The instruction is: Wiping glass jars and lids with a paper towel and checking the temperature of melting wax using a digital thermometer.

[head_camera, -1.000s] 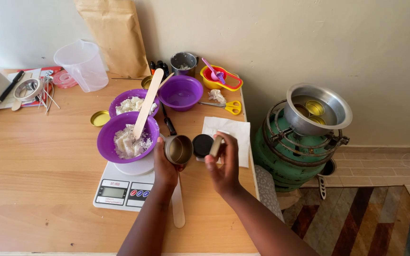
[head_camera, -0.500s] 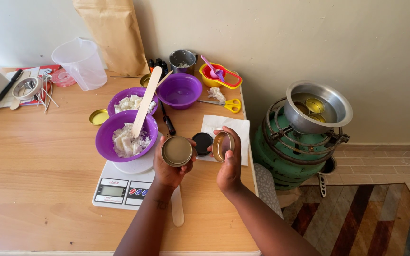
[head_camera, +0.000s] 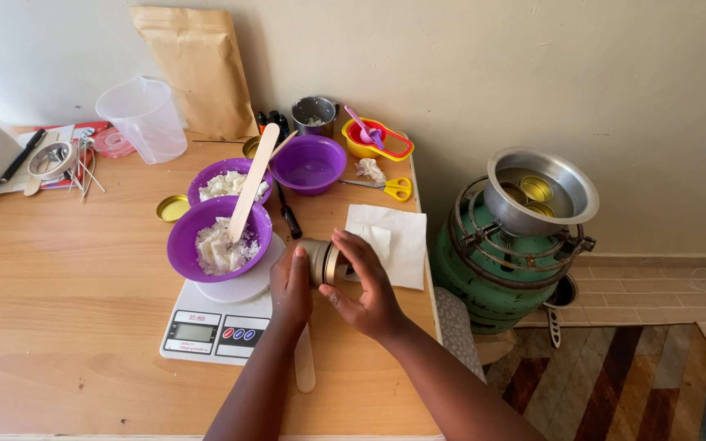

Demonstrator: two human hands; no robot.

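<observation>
My left hand (head_camera: pixel 290 286) and my right hand (head_camera: pixel 367 286) meet over the wooden table (head_camera: pixel 67 318) on a small round metal tin (head_camera: pixel 321 260) turned on its side. The left hand grips the tin's body; the right hand's fingers close around its gold-rimmed end, where the lid sits. Just left of the hands, a purple bowl (head_camera: pixel 198 238) of white flaky wax stands on a white kitchen scale (head_camera: pixel 210 327), with a wooden stick (head_camera: pixel 252 180) leaning in it. Under my left wrist lies another flat wooden stick (head_camera: pixel 305 371).
A white paper napkin (head_camera: pixel 398 229), two more purple bowls (head_camera: pixel 310 163), yellow scissors (head_camera: pixel 394 188), a gold lid (head_camera: pixel 172 208), a clear jug (head_camera: pixel 145 118) and a brown paper bag (head_camera: pixel 202 69) stand behind. Right of the table, a metal pot (head_camera: pixel 541 189) holding gold tins sits on a green gas burner (head_camera: pixel 500 269).
The hands held the open tin and its lid apart, facing up. Now they have come together, with the tin tipped sideways and the lid pressed onto its end.
</observation>
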